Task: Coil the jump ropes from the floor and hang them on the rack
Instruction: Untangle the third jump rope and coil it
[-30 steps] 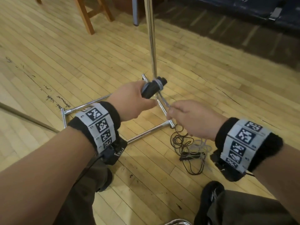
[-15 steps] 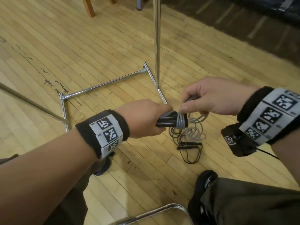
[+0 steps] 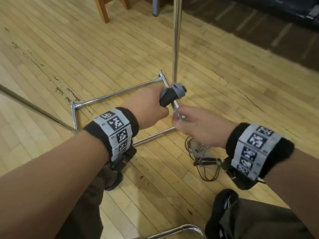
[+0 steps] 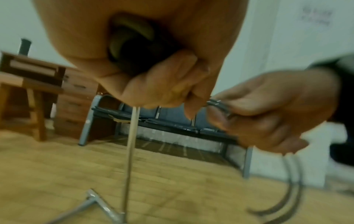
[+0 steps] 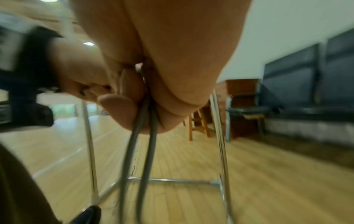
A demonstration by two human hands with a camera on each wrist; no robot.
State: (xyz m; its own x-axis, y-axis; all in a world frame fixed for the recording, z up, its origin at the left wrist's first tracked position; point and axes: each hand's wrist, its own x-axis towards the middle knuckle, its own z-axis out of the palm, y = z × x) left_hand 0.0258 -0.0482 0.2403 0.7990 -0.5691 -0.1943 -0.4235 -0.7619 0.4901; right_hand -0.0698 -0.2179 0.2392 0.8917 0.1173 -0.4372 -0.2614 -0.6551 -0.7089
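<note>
Head view: the black jump-rope handles [image 3: 170, 97], wrapped with grey cord [image 3: 178, 89], are sitting in the left hand [image 3: 146, 107], fingers curling tight around them above the rack base [image 3: 110, 96]. Another rope [image 3: 207, 163] is lying on the floor [image 3: 224, 75].

Left wrist view: the right hand [image 4: 268, 110] is pinching doubled cord.

Right wrist view: two grey strands [image 5: 141, 151] are hanging from its closed fingers [image 5: 118, 109].

Soft, even indoor light falls on the wooden floor [image 3: 120, 49] from my head camera, with faint shadows and the far edge dim. My right hand [image 3: 203, 128] smears with motion. Both wrist views are blurred and bent at the edges; a ceiling lamp [image 5: 88, 43] glares, and my left hand [image 4: 145, 50] looms unfocused.
</note>
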